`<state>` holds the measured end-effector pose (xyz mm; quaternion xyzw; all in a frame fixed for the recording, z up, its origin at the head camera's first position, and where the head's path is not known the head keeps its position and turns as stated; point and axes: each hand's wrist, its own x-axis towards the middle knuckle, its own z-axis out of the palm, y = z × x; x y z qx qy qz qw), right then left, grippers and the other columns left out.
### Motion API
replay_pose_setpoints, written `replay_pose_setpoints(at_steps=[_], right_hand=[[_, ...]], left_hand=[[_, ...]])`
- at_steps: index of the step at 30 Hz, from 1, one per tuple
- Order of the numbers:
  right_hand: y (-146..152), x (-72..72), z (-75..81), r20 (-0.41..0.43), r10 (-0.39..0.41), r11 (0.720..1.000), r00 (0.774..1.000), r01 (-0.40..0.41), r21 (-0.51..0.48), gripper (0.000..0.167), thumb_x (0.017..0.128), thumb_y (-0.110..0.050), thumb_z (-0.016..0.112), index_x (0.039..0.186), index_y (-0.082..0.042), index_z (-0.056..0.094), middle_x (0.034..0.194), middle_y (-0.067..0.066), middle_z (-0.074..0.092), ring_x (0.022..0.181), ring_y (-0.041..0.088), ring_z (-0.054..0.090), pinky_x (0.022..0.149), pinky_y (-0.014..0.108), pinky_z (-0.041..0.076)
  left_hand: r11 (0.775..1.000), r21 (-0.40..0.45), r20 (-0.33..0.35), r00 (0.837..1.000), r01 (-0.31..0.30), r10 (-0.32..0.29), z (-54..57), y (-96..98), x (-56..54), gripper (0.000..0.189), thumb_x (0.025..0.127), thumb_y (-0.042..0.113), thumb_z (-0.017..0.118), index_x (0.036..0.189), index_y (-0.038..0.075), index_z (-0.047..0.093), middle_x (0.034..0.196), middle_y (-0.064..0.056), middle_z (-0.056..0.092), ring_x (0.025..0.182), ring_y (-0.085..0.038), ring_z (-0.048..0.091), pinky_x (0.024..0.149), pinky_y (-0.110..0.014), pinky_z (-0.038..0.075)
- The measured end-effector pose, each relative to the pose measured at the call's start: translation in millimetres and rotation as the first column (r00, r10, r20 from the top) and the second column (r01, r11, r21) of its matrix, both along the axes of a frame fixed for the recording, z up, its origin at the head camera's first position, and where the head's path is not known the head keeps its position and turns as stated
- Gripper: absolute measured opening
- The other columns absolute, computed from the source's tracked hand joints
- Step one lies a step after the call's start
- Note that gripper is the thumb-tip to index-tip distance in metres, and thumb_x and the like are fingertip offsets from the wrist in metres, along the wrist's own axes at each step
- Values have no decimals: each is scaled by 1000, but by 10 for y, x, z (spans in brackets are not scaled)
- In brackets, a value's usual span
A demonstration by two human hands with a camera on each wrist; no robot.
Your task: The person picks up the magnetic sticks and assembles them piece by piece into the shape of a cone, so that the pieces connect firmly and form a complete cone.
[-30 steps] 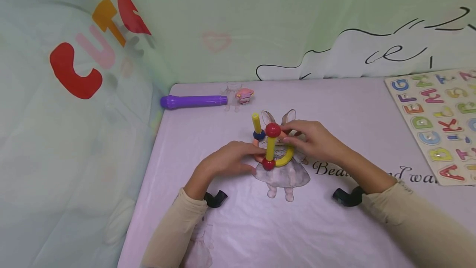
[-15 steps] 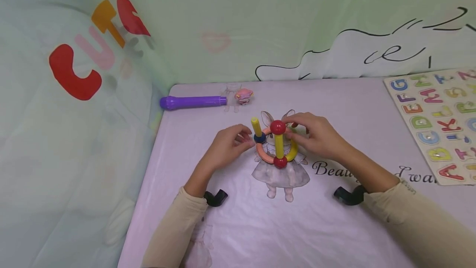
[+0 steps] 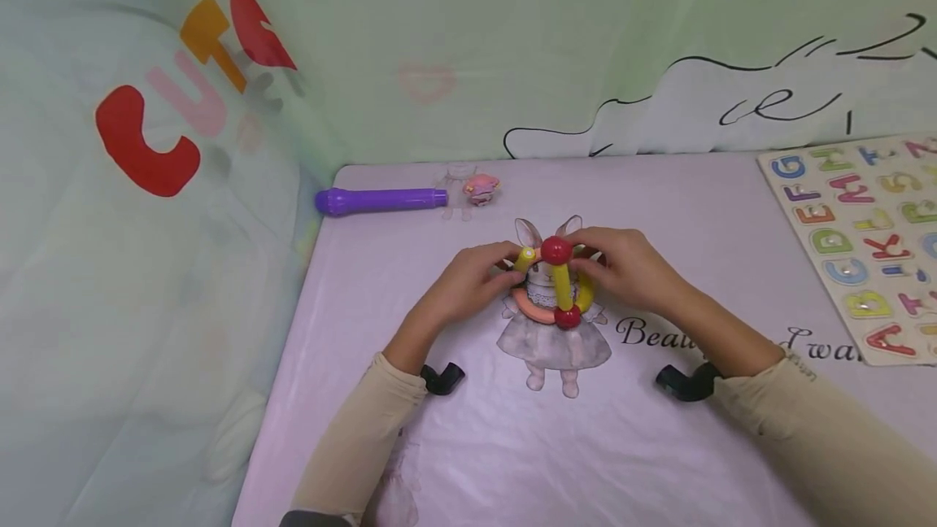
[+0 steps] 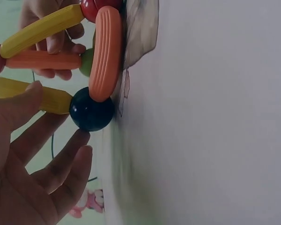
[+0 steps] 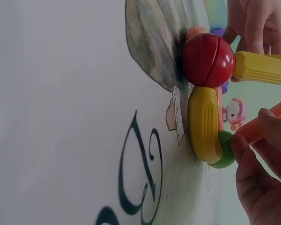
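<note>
A toy frame of coloured rods and balls stands on the cloth. Its ring has an orange curved rod [image 3: 538, 312] and a yellow curved rod [image 5: 205, 124]. One yellow upright [image 3: 562, 287] joins a lower red ball [image 3: 567, 316] to an upper red ball [image 3: 556, 250]. My left hand [image 3: 477, 281] pinches another yellow rod [image 4: 55, 100], which meets a dark blue ball [image 4: 91, 109]. With thumb and fingers my right hand [image 3: 628, 268] holds an orange rod [image 5: 254, 129] by the green ball [image 5: 225, 152]. In the head view, fingers hide the blue and green balls.
Behind the frame lie a purple toy microphone [image 3: 384, 200] and a small pink figure [image 3: 481, 189]. At the right edge is an alphabet board [image 3: 834, 267]. A printed rabbit [image 3: 552, 346] decorates the cloth under the frame. Fabric walls stand at the left and back.
My left hand left the front of the ring, drew back left, then took hold of the left yellow rod. The frame shifted slightly right. My right hand stayed at its right side.
</note>
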<state>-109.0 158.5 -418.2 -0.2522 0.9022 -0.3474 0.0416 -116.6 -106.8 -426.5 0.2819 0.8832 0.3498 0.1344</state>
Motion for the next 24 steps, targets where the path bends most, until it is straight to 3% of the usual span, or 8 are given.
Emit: replay_pose_setpoints(at_steps=[5, 24], right_hand=[[17, -10, 2, 11, 1, 1000, 1000, -1, 11, 38, 92, -4, 73, 130, -7, 67, 117, 13, 74, 99, 30, 71, 82, 47, 61], [43, -19, -37, 9, 0, 1000, 1000, 0, -2, 39, 92, -3, 73, 130, -7, 66, 121, 14, 73, 101, 32, 72, 84, 49, 61]], left_hand=[[999, -24, -35, 999, 36, -37, 33, 58, 23, 27, 101, 27, 66, 126, 15, 67, 118, 0, 72, 105, -14, 67, 93, -32, 55], [994, -100, -83, 995, 51, -59, 76, 126, 39, 32, 101, 30, 65, 129, 15, 66, 111, 1, 72, 100, -15, 64, 93, -35, 51]])
